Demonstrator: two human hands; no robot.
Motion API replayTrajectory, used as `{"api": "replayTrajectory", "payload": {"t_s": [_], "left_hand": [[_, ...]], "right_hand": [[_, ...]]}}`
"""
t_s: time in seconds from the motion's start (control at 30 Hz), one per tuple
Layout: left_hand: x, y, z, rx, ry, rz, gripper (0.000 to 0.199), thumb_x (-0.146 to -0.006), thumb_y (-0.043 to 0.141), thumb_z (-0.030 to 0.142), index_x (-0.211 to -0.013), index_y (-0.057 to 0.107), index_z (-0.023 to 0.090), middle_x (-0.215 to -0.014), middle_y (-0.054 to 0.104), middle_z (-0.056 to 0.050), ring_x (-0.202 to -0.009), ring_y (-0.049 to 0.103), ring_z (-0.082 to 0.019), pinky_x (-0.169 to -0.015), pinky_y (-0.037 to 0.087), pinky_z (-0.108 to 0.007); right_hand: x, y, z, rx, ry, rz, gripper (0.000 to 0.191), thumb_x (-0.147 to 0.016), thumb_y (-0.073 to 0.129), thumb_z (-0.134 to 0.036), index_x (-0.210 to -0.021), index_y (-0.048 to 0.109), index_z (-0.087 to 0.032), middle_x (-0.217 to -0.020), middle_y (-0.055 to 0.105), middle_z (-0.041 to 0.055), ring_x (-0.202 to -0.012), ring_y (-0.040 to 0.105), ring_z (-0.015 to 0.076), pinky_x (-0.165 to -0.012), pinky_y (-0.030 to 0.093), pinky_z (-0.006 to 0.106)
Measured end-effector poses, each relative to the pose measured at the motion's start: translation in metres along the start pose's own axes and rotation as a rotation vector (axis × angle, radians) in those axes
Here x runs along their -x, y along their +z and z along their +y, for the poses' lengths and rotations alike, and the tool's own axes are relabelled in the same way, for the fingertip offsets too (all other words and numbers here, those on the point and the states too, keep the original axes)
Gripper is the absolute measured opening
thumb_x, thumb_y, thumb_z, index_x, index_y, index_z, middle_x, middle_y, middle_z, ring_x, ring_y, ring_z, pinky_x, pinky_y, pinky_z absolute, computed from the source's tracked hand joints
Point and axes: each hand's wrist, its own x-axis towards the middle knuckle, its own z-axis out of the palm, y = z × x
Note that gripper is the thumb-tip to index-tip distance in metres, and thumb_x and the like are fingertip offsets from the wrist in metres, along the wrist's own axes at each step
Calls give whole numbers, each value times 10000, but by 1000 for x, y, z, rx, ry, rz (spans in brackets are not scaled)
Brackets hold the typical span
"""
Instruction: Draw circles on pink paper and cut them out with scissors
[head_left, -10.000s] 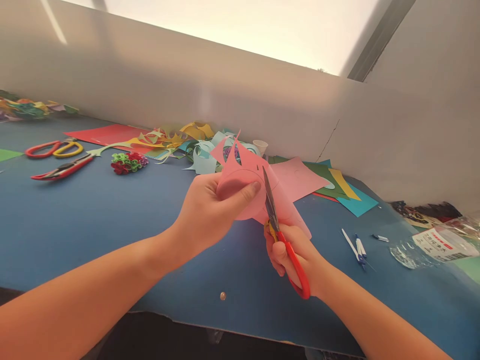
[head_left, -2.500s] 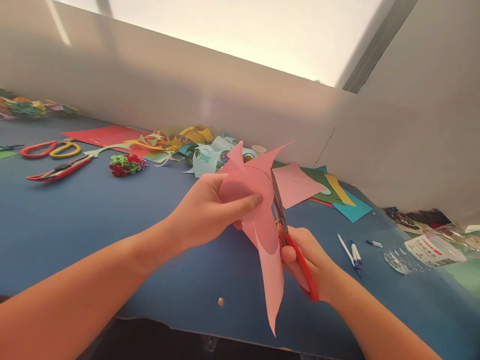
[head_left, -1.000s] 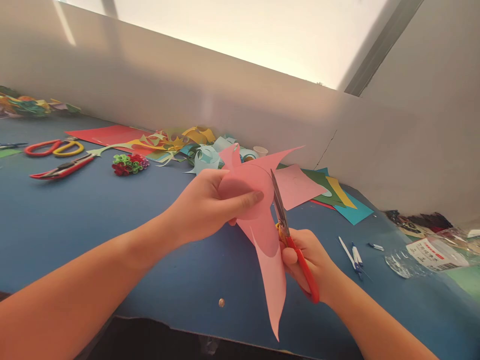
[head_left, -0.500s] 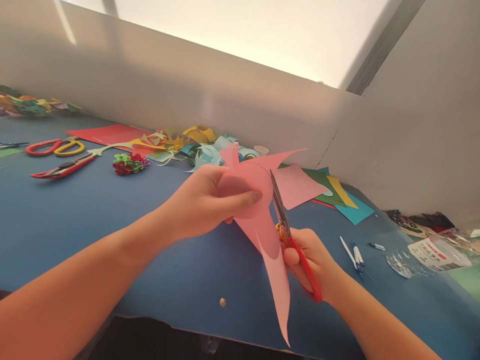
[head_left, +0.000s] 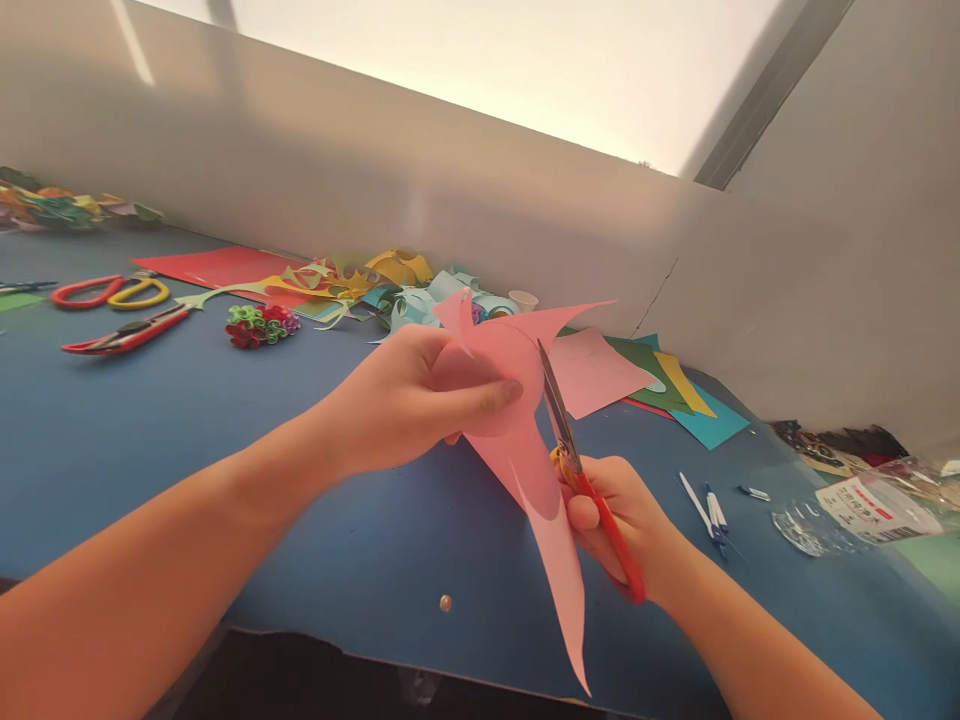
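My left hand [head_left: 420,400] pinches a piece of pink paper [head_left: 517,450], thumb on top and the other fingers mostly hidden behind it. The paper has a rounded middle with a drawn curve, pointed strips at the top, and a long curled strip hanging down toward the table's front edge. My right hand [head_left: 619,510] is closed round the red handles of a pair of scissors [head_left: 568,440]. Their blades point up and lie against the right edge of the rounded part, looking nearly closed.
On the blue table [head_left: 315,560], red-and-yellow-handled scissors [head_left: 112,292], pliers [head_left: 127,332] and a curled-paper flower cluster [head_left: 262,326] lie left. Paper scraps [head_left: 405,285] line the wall. Coloured sheets [head_left: 600,370], pens [head_left: 705,510] and a plastic bottle [head_left: 862,510] lie right. A small bead [head_left: 445,603] sits in front.
The pink paper has shifted very slightly, its hanging strip swinging a little to the right. My left hand has moved a touch left; the scissors stay almost in place.
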Motion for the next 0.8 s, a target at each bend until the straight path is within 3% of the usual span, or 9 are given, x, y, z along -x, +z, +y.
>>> {"api": "replayTrajectory", "payload": {"t_s": [0.5,0.8], "left_hand": [[-1,-3,2,-81,-84,7,485,-847,758,291,-468,474,192,-459,377,61,-433,340,-47,-378,238,-197],[-1,-8,-1,-98,-66,-21,530,-877,734,330,-462,437,185,-483,334,47,-451,325,-55,-397,230,-208]], "right_hand": [[2,-2,0,31,79,-1,763,-829,570,-979,-727,468,-229,-638,326,-56,-566,257,117,-471,238,280],[0,-3,1,44,48,6,732,-881,577,-929,-724,482,-221,-671,350,-45,-594,265,124,-496,225,293]]}}
